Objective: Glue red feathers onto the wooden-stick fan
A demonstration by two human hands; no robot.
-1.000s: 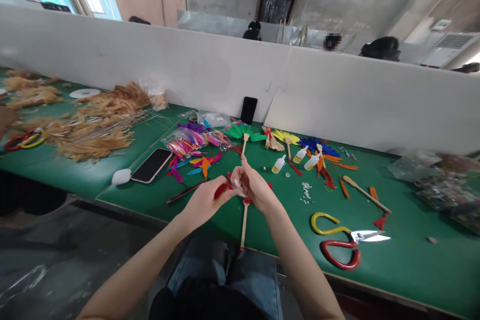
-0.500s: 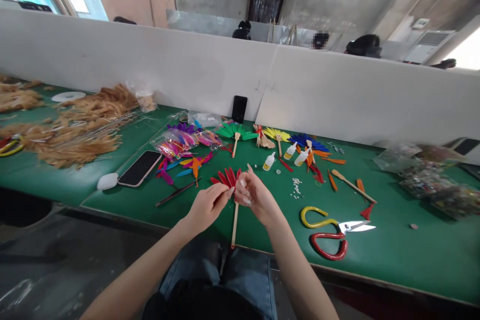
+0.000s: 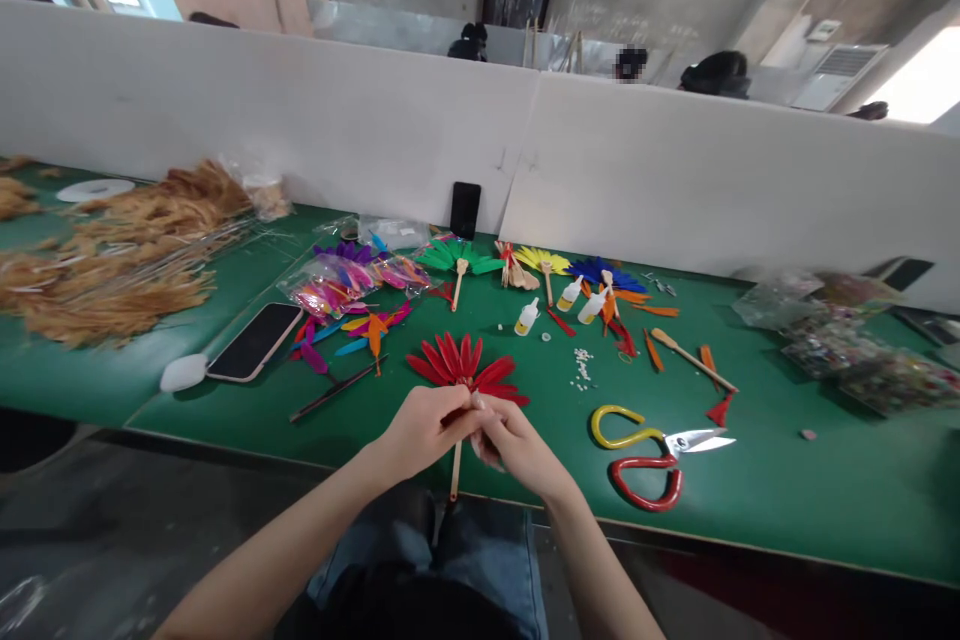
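Note:
A red feather fan (image 3: 447,358) lies on the green table in front of me, its feathers spread and its thin wooden handle (image 3: 456,470) pointing toward my lap. Just over the base of the feathers my left hand (image 3: 426,428) is closed, thumb and fingers pinched together. My right hand (image 3: 516,438) meets it there, its fingers curled and its tips touching those of the left. Whatever sits between the fingertips is too small or too covered to make out. Scissors (image 3: 664,460) with one yellow and one red handle loop rest to the right, blades parted.
Small glue bottles (image 3: 527,318) stand beyond the fan, near scattered white beads (image 3: 582,368). Green (image 3: 463,258), yellow (image 3: 545,262) and blue (image 3: 600,272) feather fans lie further back. A phone (image 3: 255,342) and loose colored feathers (image 3: 375,332) are leftward; bagged beads (image 3: 840,350) sit right.
Both hands have moved down toward the handle, baring more of the red feathers. My right hand's raised, spread fingers have curled in against the left fingertips. The view has shifted slightly.

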